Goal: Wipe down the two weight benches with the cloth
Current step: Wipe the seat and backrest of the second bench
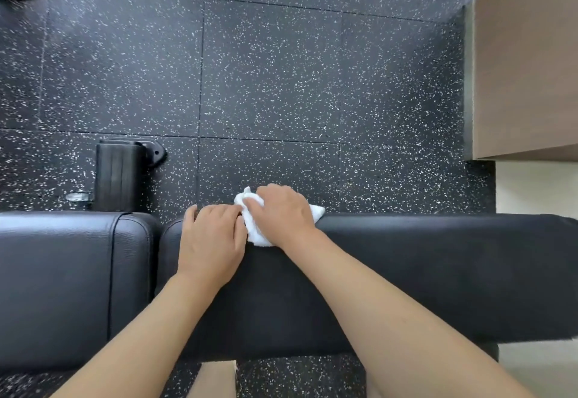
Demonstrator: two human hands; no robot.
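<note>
- Wiping is the step in hand: the right hand [283,214] presses a bunched white cloth [255,230] onto the far edge of the long bench pad [438,272], fingers curled down over the cloth and holding it.
- Left hand [212,241] lies flat and spread on the same pad, just beside the cloth on its left, holding nothing; its thumb side touches the cloth's edge.
- Cloth position: at the pad's far rim and near its left end, partly overhanging toward the floor [269,84]; a corner shows past the right hand.
- Seat pad [62,272] sits left of the long pad, separated from it by a narrow gap; its surface shows a sheen, though whether it has been wiped cannot be told.
- Judged next move: a sweep rightward along the long pad, which stretches uncovered well to the right of the cloth; steady downward pressure would keep the cloth from slipping off the rounded far rim.
- Open room: speckled floor beyond the pad is bare; a black bench foot [120,175] stands beyond the seat pad, and a wooden cabinet [525,59] lies far right, well apart from the cloth.
- A second bench is not identifiable in this view.
</note>
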